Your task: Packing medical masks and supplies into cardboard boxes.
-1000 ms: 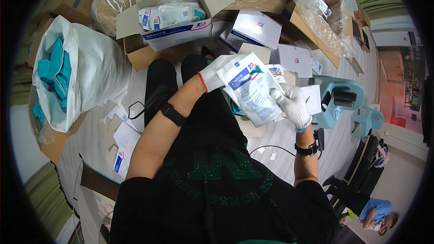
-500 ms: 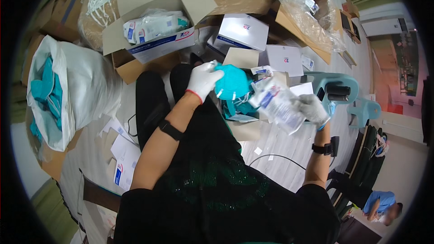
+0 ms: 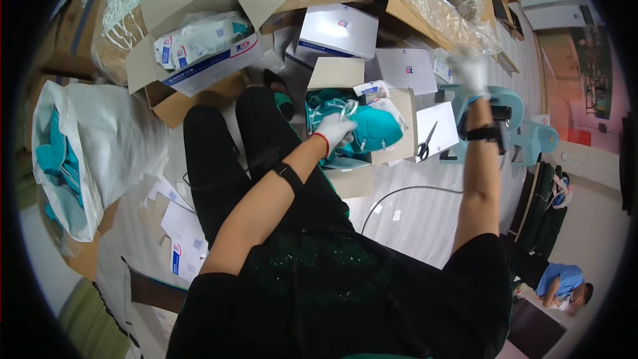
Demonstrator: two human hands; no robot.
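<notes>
Left hand (image 3: 334, 131) — holding teal mask (image 3: 380, 127) to its right, over open box (image 3: 335, 73) | right hand (image 3: 470, 74) — well apart, blurred, can't tell its grip

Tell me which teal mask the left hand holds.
The mask extending right from the left hand; the others lie in boxes or the white sack.

I take this for a makeshift packing or sorting room; whether in a workshop or a home, I cannot tell. My feed shows white boxes (image 3: 337, 30), brown cartons (image 3: 70, 36) and a bulging white sack (image 3: 133, 136) crowding the pale floor (image 3: 422, 226), with teal masks (image 3: 380, 127) in bulk, scissors (image 3: 428, 139), plastic stools (image 3: 527, 131) and green curtains (image 3: 96, 319).
</notes>
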